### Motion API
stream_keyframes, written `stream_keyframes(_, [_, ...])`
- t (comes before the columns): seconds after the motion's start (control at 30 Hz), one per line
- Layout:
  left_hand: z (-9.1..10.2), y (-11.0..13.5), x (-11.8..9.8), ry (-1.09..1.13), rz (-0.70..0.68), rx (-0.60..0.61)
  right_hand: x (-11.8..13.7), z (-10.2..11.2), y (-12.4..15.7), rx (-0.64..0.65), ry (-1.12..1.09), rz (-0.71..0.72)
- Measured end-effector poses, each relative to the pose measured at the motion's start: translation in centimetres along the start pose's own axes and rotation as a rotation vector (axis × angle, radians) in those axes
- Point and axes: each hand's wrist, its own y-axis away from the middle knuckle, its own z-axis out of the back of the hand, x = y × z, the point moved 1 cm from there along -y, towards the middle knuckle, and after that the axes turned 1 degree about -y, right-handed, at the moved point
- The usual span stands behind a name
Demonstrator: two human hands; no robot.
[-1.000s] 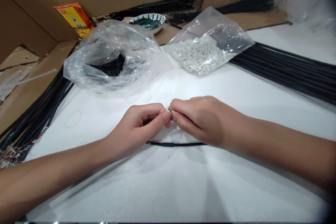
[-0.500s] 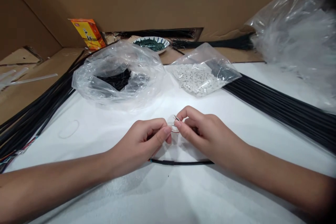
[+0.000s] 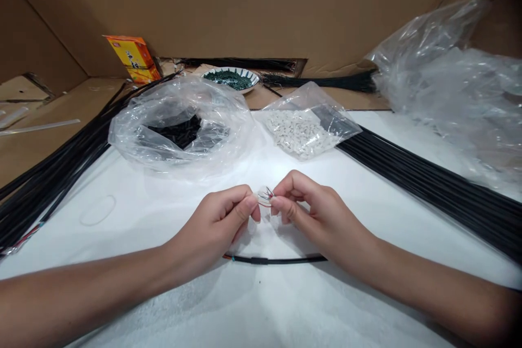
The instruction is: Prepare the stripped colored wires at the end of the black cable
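Note:
Thin wires (image 3: 265, 204), one of them red, run between the fingertips of my two hands above the white tabletop. My left hand (image 3: 233, 212) pinches them with thumb and forefinger; whatever else sits inside its grip is hidden. Dark and pale wire ends fan out at the tips of my right hand (image 3: 308, 204), which is also closed in a pinch. Below both hands a black cable (image 3: 277, 261) with a thicker sleeve curves across the table. Its coloured wires come out at the left end, beneath my left hand.
A clear bag of black pieces (image 3: 179, 130) and a bag of small white connectors (image 3: 296, 130) lie beyond my hands. Black cable bundles flank them at left (image 3: 61, 174) and right (image 3: 428, 185). Behind are a plate (image 3: 253, 77), an orange box (image 3: 132, 60) and plastic bags (image 3: 452, 98).
The view has shifted slightly, so the background sits lower and more to the left. Both hands keep their pinch, and the wire ends by my right fingertips are more spread and visible.

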Motion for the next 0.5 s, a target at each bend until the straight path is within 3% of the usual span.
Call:
stream_keyframes(0.23, [-0.04, -0.21, -0.31, 0.009, 0.017, -0.035, -0.19, -0.12, -0.03, -0.04, -0.069, 0.061])
stream_keyframes(0.5, [0.09, -0.06, -0.36, -0.001, -0.003, -0.061, -0.17, -0.33, -0.27, 0.087, -0.216, -0.034])
